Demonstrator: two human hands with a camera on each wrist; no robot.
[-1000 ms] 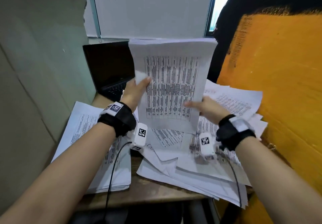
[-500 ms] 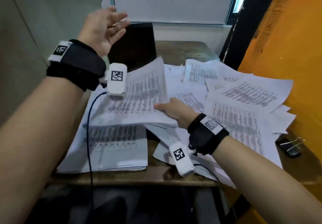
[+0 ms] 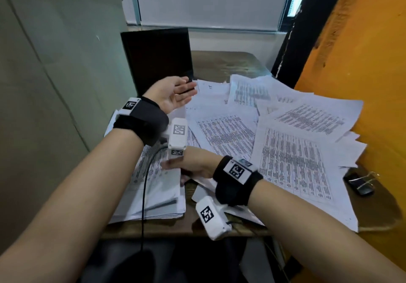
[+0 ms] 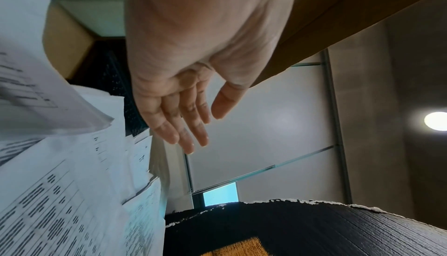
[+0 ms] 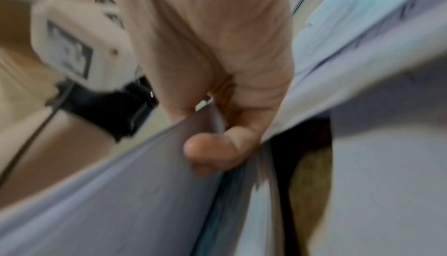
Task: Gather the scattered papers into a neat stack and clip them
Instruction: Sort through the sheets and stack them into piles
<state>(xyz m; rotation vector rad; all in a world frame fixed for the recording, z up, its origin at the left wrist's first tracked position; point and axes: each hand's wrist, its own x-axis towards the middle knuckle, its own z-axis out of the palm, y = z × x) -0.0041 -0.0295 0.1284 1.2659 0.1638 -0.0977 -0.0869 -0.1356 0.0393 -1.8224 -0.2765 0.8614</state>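
A stack of printed papers (image 3: 158, 194) lies at the table's front left. My right hand (image 3: 189, 166) pinches a sheaf (image 5: 135, 193) at that stack's right edge, thumb on top and fingers (image 5: 208, 149) curled beneath. My left hand (image 3: 173, 94) hovers open, palm up, above the papers near the laptop; its fingers (image 4: 184, 126) are straight and hold nothing. Scattered printed sheets (image 3: 296, 157) overlap across the middle and right of the table. Black binder clips (image 3: 360, 182) lie at the right edge, away from both hands.
A black laptop (image 3: 158, 58) stands open at the back left. The wooden table (image 3: 228, 62) shows bare behind the sheets. A grey wall closes the left side and an orange panel (image 3: 362, 62) the right. A cable hangs from my left wrist.
Both hands held the sheaf upright. My left hand let go and rose, then dropped toward the papers. My right hand swung the sheaf down onto the left stack.
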